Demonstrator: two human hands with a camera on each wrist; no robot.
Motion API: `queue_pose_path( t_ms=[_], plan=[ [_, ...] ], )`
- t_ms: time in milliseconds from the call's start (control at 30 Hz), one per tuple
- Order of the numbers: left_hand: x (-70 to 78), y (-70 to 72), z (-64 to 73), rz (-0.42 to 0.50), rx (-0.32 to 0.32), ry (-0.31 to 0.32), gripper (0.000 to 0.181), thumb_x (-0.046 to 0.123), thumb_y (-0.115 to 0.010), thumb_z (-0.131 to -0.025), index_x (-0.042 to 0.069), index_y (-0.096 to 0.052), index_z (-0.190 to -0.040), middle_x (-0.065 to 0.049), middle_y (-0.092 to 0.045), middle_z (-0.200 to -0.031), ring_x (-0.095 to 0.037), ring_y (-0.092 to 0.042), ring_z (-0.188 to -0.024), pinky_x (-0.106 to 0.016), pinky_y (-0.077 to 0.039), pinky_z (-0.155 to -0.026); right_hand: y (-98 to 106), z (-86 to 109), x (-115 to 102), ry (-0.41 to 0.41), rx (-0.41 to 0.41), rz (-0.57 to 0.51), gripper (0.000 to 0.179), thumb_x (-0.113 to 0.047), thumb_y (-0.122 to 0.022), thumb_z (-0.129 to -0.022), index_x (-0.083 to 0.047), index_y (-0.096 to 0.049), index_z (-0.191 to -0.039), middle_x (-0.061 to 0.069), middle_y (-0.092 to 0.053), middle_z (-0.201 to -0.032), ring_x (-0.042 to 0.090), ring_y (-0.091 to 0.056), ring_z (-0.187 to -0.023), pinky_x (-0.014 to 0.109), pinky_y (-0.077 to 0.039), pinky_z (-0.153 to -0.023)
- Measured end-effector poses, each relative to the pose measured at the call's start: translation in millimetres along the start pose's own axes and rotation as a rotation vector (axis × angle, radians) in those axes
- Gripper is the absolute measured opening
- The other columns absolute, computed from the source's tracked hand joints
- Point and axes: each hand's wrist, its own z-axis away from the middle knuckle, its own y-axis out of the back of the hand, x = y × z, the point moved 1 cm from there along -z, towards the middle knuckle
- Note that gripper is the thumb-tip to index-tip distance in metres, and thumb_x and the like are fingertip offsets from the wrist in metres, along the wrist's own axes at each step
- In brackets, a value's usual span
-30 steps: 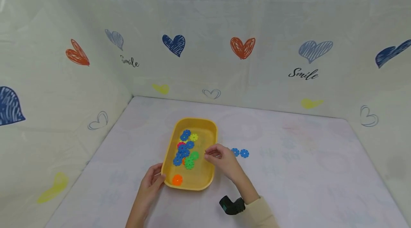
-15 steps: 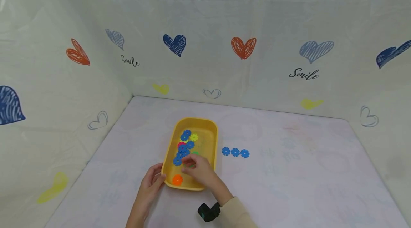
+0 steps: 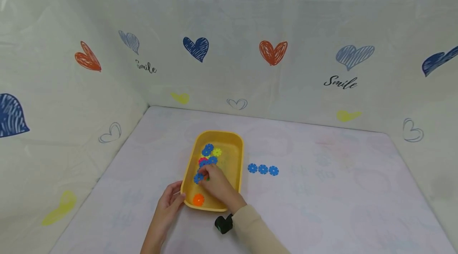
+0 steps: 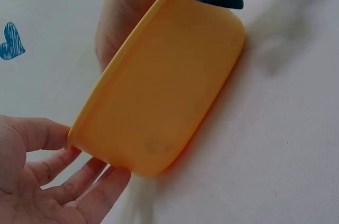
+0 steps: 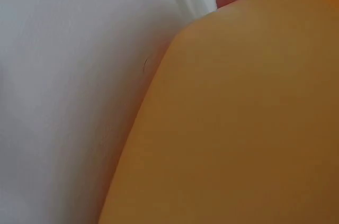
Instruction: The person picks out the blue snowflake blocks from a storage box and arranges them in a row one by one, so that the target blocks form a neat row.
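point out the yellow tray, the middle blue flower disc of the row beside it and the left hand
Yellow tray [image 3: 228,154], head view: bare floor
Middle blue flower disc [image 3: 262,169], head view: its centre
Left hand [image 3: 169,199], head view: middle of the hand

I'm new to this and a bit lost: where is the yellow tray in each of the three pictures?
Head: the yellow tray sits just left of centre, in the lower half.
Left wrist: its outer side slants through the middle, up to the top edge.
Right wrist: its outer side fills most of the right.
Shared landmark: the white tabletop.
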Motion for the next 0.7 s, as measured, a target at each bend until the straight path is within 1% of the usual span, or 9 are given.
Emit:
queue_pose_path(
  t_ms=[33,100,200,233,267,333,400,533,700],
  plan=[
    [-1.4,-0.1,-0.8,0.003,0.004,-0.013,0.04,0.012,-0.054,-0.092,-0.003,-0.043,-0.128,-0.025,-0.05,-0.125,-0.013,-0.06,-0.101,-0.019,-0.054,-0.078,-0.4,-1.8,0.5,0.004,-0.001,0.019,0.023,-0.009,-0.065,-0.085,-0.007,-0.06,-0.108,0.001,-0.054,-0.097,0.013,-0.051,-0.088,0.024,-0.05,-0.083],
    [-1.7,-0.3,-0.6,0.007,0.006,-0.032,0.04,0.012,-0.055,-0.092,-0.005,-0.044,-0.127,-0.026,-0.051,-0.123,-0.012,-0.06,-0.099,-0.018,-0.054,-0.077,-1.0,-5.0,1.4,0.021,0.001,0.059,0.022,-0.008,-0.066,-0.084,-0.005,-0.061,-0.106,0.001,-0.052,-0.093,0.012,-0.049,-0.084,0.02,-0.048,-0.078],
    [2.3,-0.7,0.8,-0.005,-0.01,0.01,0.042,0.011,-0.053,-0.093,-0.004,-0.041,-0.13,-0.026,-0.048,-0.128,-0.022,-0.058,-0.107,-0.021,-0.054,-0.081,-1.9,-7.4,2.6,0.02,0.0,0.102,0.022,-0.009,-0.067,-0.084,-0.004,-0.06,-0.103,0.002,-0.05,-0.086,0.011,-0.045,-0.078,0.017,-0.043,-0.068],
    [4.3,-1.3,1.1,-0.022,-0.001,0.044,0.043,0.011,-0.053,-0.093,-0.003,-0.041,-0.131,-0.026,-0.046,-0.131,-0.025,-0.056,-0.111,-0.022,-0.053,-0.083,-2.2,-8.0,2.6,0.013,-0.003,0.11,0.022,-0.009,-0.067,-0.084,-0.004,-0.06,-0.103,0.002,-0.049,-0.084,0.011,-0.044,-0.076,0.017,-0.041,-0.066],
    [6.1,-1.4,1.6,-0.034,-0.002,0.061,0.042,0.01,-0.052,-0.093,-0.002,-0.04,-0.132,-0.025,-0.046,-0.132,-0.029,-0.054,-0.114,-0.022,-0.052,-0.085,-2.4,-8.4,2.6,0.012,-0.003,0.122,0.022,-0.009,-0.067,-0.083,-0.004,-0.059,-0.103,0.002,-0.049,-0.082,0.011,-0.044,-0.074,0.017,-0.04,-0.064],
    [8.8,-1.6,2.1,-0.052,-0.002,0.09,0.043,0.009,-0.05,-0.094,0.0,-0.039,-0.134,-0.024,-0.044,-0.135,-0.032,-0.05,-0.119,-0.02,-0.051,-0.087,-3.0,-9.1,2.2,-0.003,-0.008,0.139,0.023,-0.01,-0.067,-0.083,-0.004,-0.059,-0.103,0.002,-0.048,-0.08,0.011,-0.043,-0.071,0.017,-0.038,-0.061],
    [9.8,-1.7,1.9,-0.067,0.001,0.097,0.042,0.007,-0.049,-0.094,0.0,-0.038,-0.134,-0.023,-0.045,-0.135,-0.032,-0.049,-0.12,-0.018,-0.05,-0.087,-3.3,-10.0,1.5,-0.001,-0.012,0.168,0.024,-0.011,-0.068,-0.083,-0.003,-0.059,-0.104,0.003,-0.049,-0.08,0.012,-0.043,-0.069,0.018,-0.038,-0.06],
    [8.3,-1.6,0.8,-0.071,0.004,0.093,0.042,0.005,-0.049,-0.093,0.0,-0.039,-0.134,-0.023,-0.046,-0.134,-0.032,-0.05,-0.119,-0.013,-0.048,-0.085,-4.0,-11.6,-0.6,-0.009,-0.027,0.245,0.025,-0.013,-0.067,-0.084,-0.005,-0.06,-0.107,0.002,-0.052,-0.087,0.012,-0.046,-0.073,0.018,-0.043,-0.065],
    [8.1,-1.9,1.0,-0.064,0.003,0.089,0.041,0.004,-0.049,-0.093,0.0,-0.039,-0.133,-0.023,-0.045,-0.134,-0.032,-0.05,-0.119,-0.012,-0.047,-0.084,-5.0,-11.8,-2.2,-0.022,-0.022,0.314,0.025,-0.015,-0.067,-0.085,-0.008,-0.061,-0.108,0.003,-0.057,-0.099,0.015,-0.051,-0.085,0.024,-0.05,-0.082]
  ],
)
